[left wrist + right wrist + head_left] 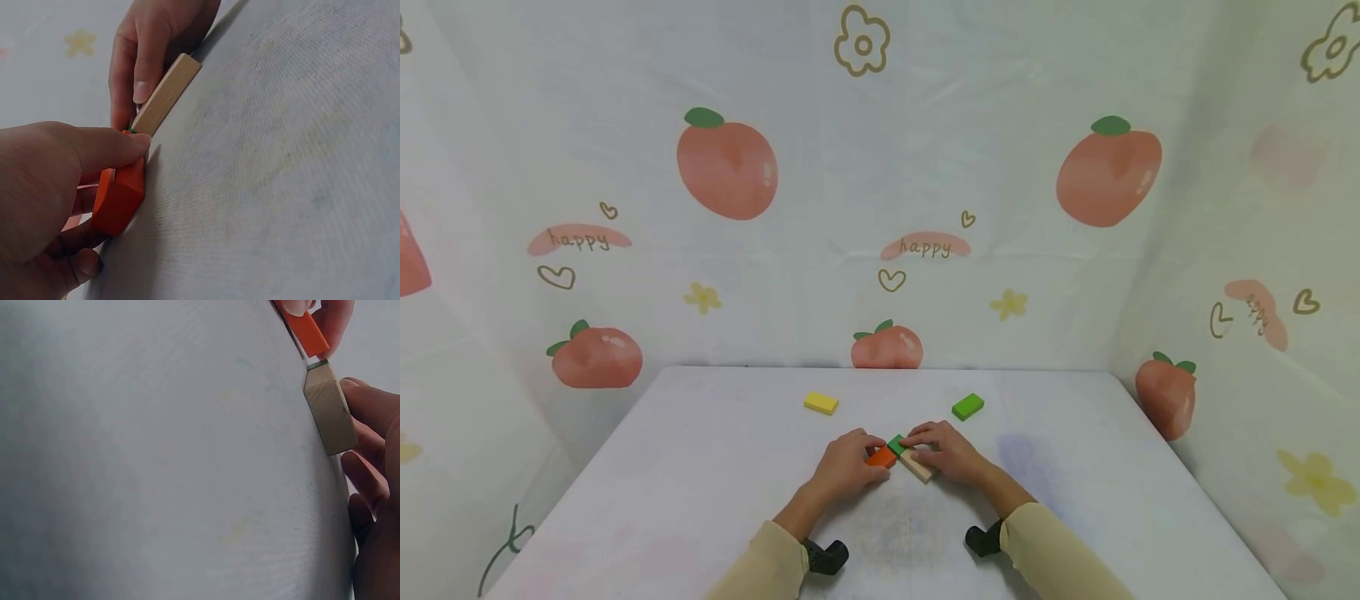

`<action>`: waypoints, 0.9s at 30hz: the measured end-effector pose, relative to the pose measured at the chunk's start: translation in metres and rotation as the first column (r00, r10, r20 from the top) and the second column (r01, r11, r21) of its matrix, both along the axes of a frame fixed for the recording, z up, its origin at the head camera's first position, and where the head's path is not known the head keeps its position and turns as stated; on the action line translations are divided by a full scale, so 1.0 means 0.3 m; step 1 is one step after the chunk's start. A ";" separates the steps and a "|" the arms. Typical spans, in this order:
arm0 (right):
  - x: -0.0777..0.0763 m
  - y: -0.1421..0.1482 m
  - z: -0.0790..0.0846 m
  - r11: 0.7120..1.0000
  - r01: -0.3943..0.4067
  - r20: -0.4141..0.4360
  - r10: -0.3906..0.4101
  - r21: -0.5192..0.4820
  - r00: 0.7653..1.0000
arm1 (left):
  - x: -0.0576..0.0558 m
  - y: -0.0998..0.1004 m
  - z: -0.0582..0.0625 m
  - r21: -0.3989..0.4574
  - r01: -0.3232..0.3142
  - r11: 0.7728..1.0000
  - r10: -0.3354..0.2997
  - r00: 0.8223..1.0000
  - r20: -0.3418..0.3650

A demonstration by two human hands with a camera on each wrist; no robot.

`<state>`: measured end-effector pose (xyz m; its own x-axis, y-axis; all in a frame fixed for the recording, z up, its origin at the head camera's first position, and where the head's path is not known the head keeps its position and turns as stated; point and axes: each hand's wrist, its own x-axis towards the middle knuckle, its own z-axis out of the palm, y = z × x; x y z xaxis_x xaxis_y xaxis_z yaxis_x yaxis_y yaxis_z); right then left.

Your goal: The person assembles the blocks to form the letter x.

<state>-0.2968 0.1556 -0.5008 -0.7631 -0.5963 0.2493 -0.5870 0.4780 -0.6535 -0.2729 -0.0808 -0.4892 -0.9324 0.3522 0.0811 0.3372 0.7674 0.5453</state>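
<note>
Three small blocks meet at their ends on the white table (910, 533): an orange block (882, 457), a green block (897, 445) and a plain wooden block (917, 466). My left hand (850, 467) pinches the orange block, thumb on the near side and fingers behind, as the left wrist view shows. My right hand (951, 452) holds the plain wooden block (331, 412), its thumb on the block and its index finger reaching over the green one. Fingers cover much of the green block in both wrist views.
Farther back lie a yellow block (822, 403) on the left and a light green block (967, 407) on the right. A white curtain (820, 292) printed with fruit hangs behind the table and at both sides. Black wrist mounts (827, 557) sit under both forearms.
</note>
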 end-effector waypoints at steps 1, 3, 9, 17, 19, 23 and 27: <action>0.000 0.000 -0.001 1.000 0.000 -0.002 0.000 -0.001 1.000 | 0.001 0.002 0.000 -0.002 -0.005 1.000 0.005 1.000 0.003; -0.001 0.000 -0.001 1.000 -0.003 -0.009 0.003 -0.002 1.000 | 0.002 0.006 0.002 -0.007 -0.007 1.000 0.007 1.000 -0.001; -0.001 -0.003 0.002 1.000 0.000 -0.011 0.000 -0.004 1.000 | 0.007 0.012 0.008 -0.001 -0.010 1.000 0.010 1.000 -0.006; -0.001 -0.003 0.003 1.000 -0.001 0.009 0.001 -0.010 1.000 | 0.007 0.021 0.003 0.014 -0.039 0.999 0.039 0.999 0.022; -0.001 -0.003 0.004 1.000 -0.005 0.012 0.005 -0.012 1.000 | 0.007 0.024 -0.001 0.013 -0.049 0.999 0.049 0.998 0.028; 0.000 -0.004 0.007 1.000 -0.010 0.014 0.010 -0.013 1.000 | 0.006 0.029 -0.007 0.012 -0.060 0.998 0.059 0.998 0.025; 0.001 -0.004 0.009 1.000 -0.010 0.021 0.011 -0.015 1.000 | 0.004 0.032 -0.007 0.012 -0.065 0.998 0.065 0.998 0.022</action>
